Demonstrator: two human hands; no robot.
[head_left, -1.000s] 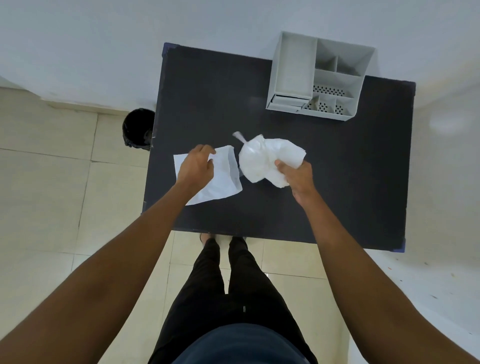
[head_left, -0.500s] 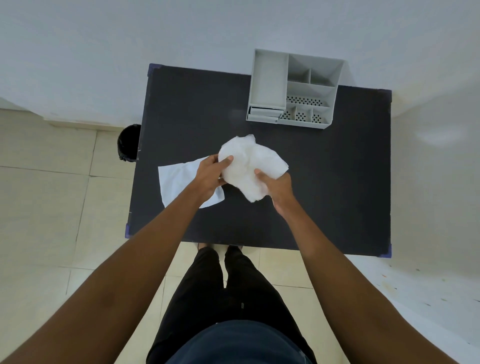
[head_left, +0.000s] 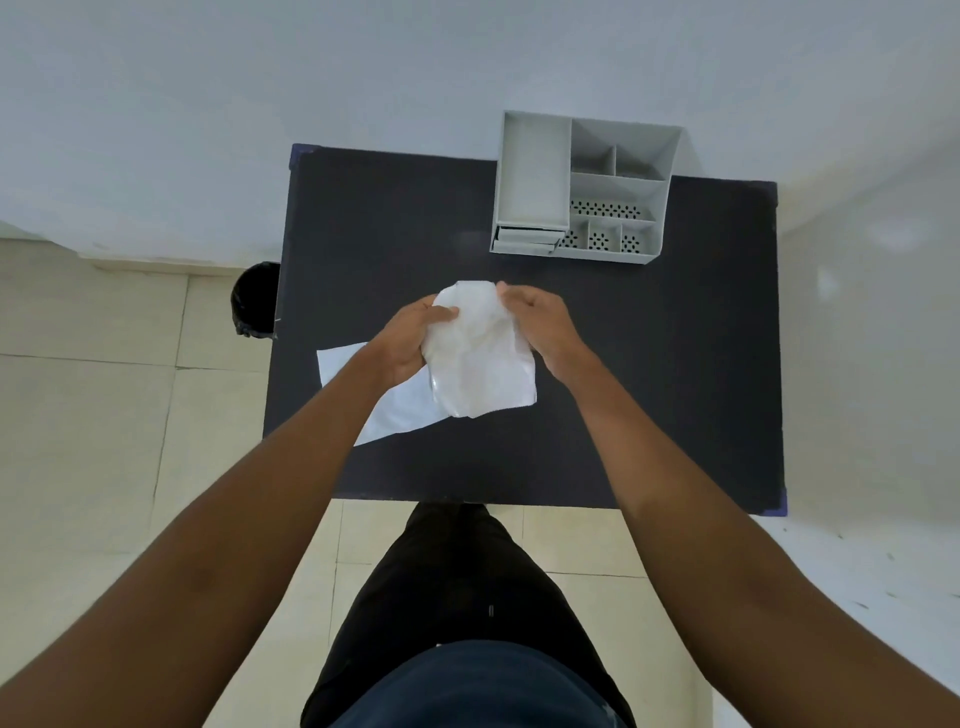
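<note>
Right hand (head_left: 540, 325) moved up, pinching bag (head_left: 480, 358) top; left hand (head_left: 410, 338) grips side; black table (head_left: 649, 364).

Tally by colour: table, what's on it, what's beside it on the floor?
White: 2 (plastic bag held in both hands, flat sheet)
Grey: 1 (organizer)
Black: 2 (table, bin)
Total: 5

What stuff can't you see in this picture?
All from the head view:
Inside the white bag: its crumpled folds hide whatever it holds.
Flat white sheet: the left hand, its forearm and the bag cover much of it.
Black bin: the table edge cuts it off, and its inside is too dark.
Grey organizer: the small front drawers look closed, so their contents are hidden.
</note>
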